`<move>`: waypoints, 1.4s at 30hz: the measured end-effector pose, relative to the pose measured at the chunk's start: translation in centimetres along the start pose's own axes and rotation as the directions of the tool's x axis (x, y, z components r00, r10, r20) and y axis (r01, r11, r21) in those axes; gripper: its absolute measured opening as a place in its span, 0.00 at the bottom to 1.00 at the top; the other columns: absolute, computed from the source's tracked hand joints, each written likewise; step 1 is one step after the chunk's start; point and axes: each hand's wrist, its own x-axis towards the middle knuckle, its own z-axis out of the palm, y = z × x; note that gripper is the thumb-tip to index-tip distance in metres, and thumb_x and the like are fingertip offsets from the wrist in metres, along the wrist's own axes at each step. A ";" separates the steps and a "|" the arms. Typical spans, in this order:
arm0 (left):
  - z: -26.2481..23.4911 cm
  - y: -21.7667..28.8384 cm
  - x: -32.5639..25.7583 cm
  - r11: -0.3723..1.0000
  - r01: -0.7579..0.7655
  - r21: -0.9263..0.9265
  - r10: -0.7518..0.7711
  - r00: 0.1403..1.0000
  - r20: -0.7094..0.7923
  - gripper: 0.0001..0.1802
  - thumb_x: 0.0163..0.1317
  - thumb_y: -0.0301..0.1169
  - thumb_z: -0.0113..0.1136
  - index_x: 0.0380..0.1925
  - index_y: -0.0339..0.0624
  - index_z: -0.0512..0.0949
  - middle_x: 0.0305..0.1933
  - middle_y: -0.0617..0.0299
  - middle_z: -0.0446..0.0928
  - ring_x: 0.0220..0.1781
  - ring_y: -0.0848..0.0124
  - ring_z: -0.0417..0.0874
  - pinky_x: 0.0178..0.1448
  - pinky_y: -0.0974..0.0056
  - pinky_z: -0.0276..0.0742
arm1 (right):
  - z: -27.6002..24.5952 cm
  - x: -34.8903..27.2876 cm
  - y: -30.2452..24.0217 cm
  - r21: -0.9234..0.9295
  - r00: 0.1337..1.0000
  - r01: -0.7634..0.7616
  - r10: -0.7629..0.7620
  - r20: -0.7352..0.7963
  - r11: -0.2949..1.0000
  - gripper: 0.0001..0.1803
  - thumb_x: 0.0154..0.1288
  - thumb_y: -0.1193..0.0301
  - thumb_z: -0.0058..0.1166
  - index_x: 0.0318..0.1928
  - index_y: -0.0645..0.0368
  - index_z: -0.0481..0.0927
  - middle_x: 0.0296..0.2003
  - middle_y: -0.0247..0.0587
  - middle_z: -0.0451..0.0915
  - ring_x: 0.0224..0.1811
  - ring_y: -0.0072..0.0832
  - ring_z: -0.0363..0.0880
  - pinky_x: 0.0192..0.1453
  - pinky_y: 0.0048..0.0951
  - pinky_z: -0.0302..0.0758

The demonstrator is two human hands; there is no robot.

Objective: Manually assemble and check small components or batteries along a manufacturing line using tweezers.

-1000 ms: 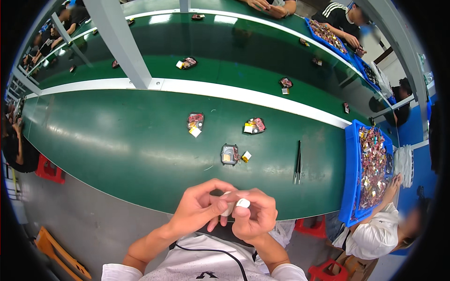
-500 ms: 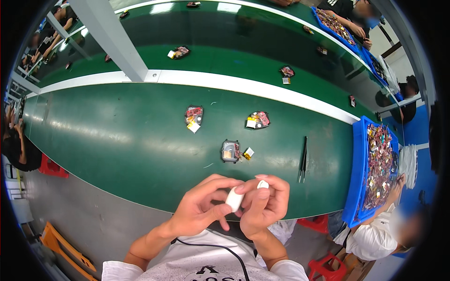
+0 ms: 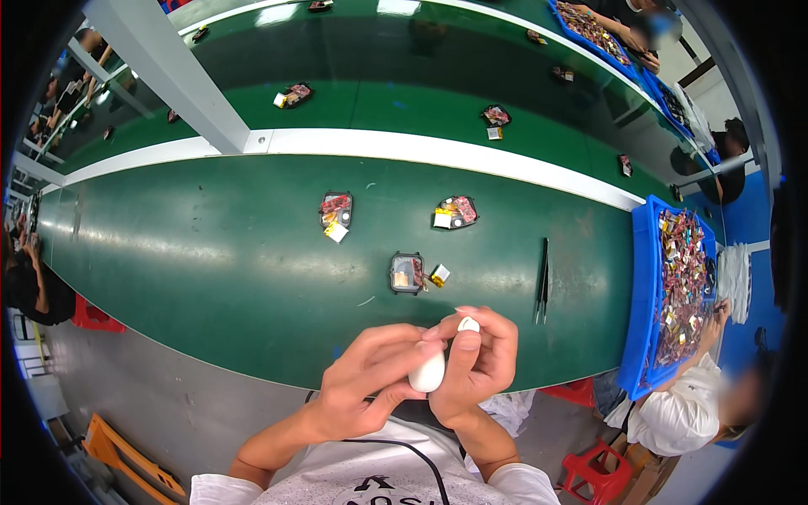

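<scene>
Two bare hands meet just above the near edge of the tabletop (image 3: 210, 252), a long, smooth, dark-green surface with a faint sheen. The left hand (image 3: 366, 379) curls its fingers around a small white rounded piece (image 3: 428, 371), smooth and egg-like, that looks like moulded plastic. The right hand (image 3: 480, 362) closes against it from the other side, thumb pressed along its flank, and pinches a second, smaller white bit (image 3: 468, 324) at its fingertips. Both hands are clenched on the white parts, held in the air in front of the person's chest.

Just beyond the hands on the tabletop lies a small dark rectangular open casing (image 3: 406, 273) with a yellow square chip (image 3: 439, 274) beside it. Farther off sit two similar little clusters of red and yellow parts (image 3: 336, 211) (image 3: 455, 212). Slim black tweezers (image 3: 543, 279) lie to the right, near a blue plastic tray (image 3: 641, 295) heaped with small mixed components. A white stripe (image 3: 438, 151) runs along the tabletop's far side.
</scene>
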 end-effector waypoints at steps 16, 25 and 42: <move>0.3 -0.5 0.0 0.984 -0.167 0.063 0.176 0.965 -0.196 0.24 0.53 0.16 0.72 0.52 0.34 0.84 0.56 0.42 0.79 0.51 0.54 0.88 0.52 0.59 0.89 | 0.2 0.0 -0.1 -0.172 0.978 0.206 -0.206 0.018 0.963 0.17 0.82 0.58 0.45 0.51 0.62 0.68 0.29 0.42 0.82 0.30 0.24 0.77 0.37 0.27 0.75; -1.3 -0.8 0.0 0.951 -0.267 0.155 0.293 0.939 -0.180 0.25 0.51 0.04 0.60 0.49 0.34 0.84 0.60 0.40 0.77 0.44 0.59 0.90 0.44 0.63 0.91 | -2.0 0.6 -0.3 0.303 0.979 -0.172 0.129 0.157 0.938 0.15 0.80 0.65 0.52 0.51 0.66 0.72 0.36 0.51 0.83 0.38 0.31 0.84 0.45 0.31 0.82; -2.0 -1.0 0.8 0.946 -0.305 0.113 0.321 0.934 -0.158 0.23 0.58 0.02 0.52 0.51 0.28 0.80 0.63 0.34 0.69 0.60 0.38 0.82 0.43 0.60 0.95 | -2.3 1.7 0.4 -0.119 0.896 0.161 -0.094 0.433 0.980 0.17 0.62 0.61 0.69 0.48 0.56 0.90 0.53 0.43 0.85 0.51 0.39 0.82 0.59 0.43 0.75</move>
